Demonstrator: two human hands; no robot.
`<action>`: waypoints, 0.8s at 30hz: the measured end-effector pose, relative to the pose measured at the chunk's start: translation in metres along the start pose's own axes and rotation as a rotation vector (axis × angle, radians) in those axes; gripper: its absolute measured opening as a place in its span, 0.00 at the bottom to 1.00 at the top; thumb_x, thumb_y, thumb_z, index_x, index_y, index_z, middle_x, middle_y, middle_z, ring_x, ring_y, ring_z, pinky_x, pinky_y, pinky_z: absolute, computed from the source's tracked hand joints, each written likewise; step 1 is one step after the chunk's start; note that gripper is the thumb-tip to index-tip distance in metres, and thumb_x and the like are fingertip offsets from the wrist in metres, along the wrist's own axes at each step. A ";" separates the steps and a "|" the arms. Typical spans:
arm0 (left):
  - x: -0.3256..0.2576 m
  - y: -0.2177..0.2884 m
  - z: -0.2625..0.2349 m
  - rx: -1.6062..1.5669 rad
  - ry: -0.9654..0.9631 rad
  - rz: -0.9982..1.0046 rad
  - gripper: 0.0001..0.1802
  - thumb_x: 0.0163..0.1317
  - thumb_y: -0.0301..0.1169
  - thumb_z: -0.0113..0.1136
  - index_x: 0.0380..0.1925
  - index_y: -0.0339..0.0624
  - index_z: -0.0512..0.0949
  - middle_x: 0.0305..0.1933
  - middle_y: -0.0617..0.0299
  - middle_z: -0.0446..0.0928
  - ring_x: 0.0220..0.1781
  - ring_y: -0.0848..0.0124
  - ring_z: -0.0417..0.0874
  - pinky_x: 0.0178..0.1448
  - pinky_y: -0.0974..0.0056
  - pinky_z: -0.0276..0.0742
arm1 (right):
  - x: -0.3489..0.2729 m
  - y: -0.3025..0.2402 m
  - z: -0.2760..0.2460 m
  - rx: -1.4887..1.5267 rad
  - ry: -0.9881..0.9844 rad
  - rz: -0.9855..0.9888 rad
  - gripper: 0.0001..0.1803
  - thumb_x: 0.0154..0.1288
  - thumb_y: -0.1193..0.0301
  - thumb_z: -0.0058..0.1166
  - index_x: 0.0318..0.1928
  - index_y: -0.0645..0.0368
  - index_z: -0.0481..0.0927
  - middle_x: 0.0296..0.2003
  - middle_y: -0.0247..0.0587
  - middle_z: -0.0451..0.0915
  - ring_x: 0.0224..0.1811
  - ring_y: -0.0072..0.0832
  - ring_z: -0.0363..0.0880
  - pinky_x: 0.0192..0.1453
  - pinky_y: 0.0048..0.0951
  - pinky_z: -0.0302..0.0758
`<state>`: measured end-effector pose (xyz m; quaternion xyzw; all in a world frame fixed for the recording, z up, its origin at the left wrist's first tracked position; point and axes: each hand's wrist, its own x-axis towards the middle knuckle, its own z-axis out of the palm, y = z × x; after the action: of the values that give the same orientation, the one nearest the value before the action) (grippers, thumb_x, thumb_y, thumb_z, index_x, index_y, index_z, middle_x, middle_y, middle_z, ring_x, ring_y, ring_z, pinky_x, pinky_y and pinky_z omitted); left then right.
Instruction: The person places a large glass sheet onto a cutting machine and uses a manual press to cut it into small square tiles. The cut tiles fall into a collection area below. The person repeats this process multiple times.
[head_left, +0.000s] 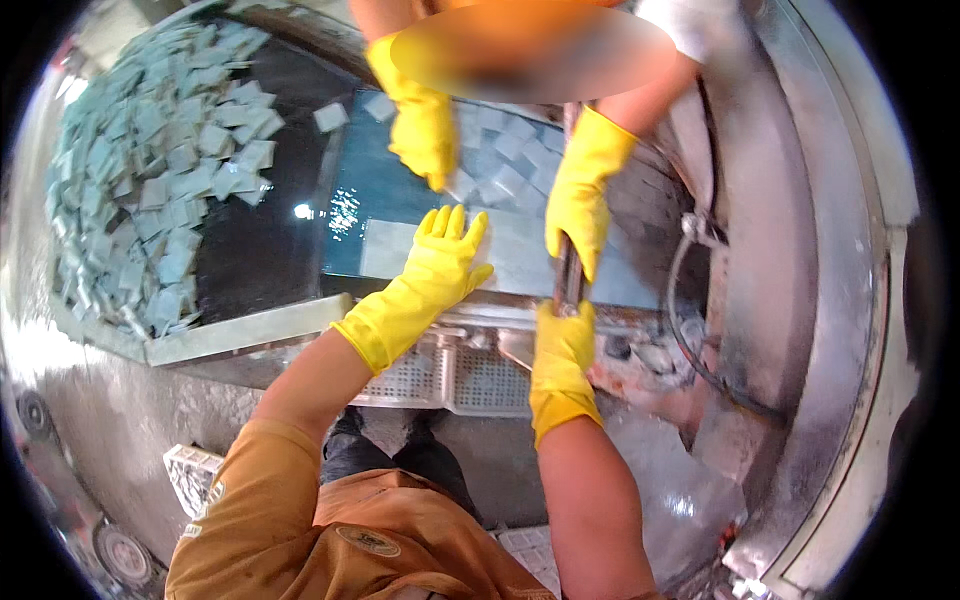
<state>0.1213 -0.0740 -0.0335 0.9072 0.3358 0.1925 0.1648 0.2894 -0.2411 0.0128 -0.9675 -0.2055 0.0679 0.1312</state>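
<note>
My left hand (425,275), in a yellow rubber glove, lies palm down with its fingers stretched out and somewhat apart. It rests on or just over a pale flat surface (388,248), perhaps tiles set edge to edge, on a dark wet table. My right hand (565,355), gloved alike, is closed around the near end of a narrow metal bar (569,278). Across the table, a co-worker's yellow-gloved hand (582,205) grips the same bar farther up. The co-worker's other gloved hand (425,135) is closed near loose pale square tiles (512,145); anything in it is hidden.
A large heap of pale square tiles (165,150) covers the table's left end, behind a raised light edge strip (250,330). Perforated trays (488,380) sit below the near edge. At the right, a dark hose (680,335) curves beside a metal housing (770,230).
</note>
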 end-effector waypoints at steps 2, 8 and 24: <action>-0.009 -0.033 -0.046 -0.050 0.163 0.072 0.42 0.58 0.43 0.77 0.70 0.36 0.75 0.70 0.34 0.76 0.72 0.35 0.75 0.79 0.40 0.69 | 0.002 0.006 -0.006 0.045 -0.002 0.016 0.26 0.64 0.51 0.68 0.52 0.57 0.83 0.44 0.56 0.90 0.47 0.58 0.89 0.50 0.53 0.83; -0.059 -0.251 -0.163 0.556 0.355 -0.185 0.36 0.62 0.44 0.73 0.68 0.39 0.78 0.66 0.41 0.82 0.66 0.39 0.81 0.73 0.42 0.74 | -0.002 0.007 -0.004 0.031 0.017 0.049 0.25 0.62 0.52 0.70 0.51 0.56 0.83 0.44 0.55 0.90 0.47 0.57 0.89 0.49 0.53 0.83; -0.018 -0.168 -0.056 0.375 0.065 -0.204 0.41 0.65 0.59 0.68 0.76 0.60 0.75 0.84 0.44 0.65 0.85 0.34 0.58 0.85 0.26 0.42 | 0.001 0.002 -0.004 -0.029 0.001 0.082 0.30 0.61 0.48 0.70 0.54 0.56 0.83 0.48 0.55 0.90 0.51 0.57 0.89 0.54 0.53 0.84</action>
<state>-0.0095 0.0444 -0.0611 0.8766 0.4610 0.1380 0.0011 0.2920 -0.2429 0.0157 -0.9769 -0.1667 0.0696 0.1143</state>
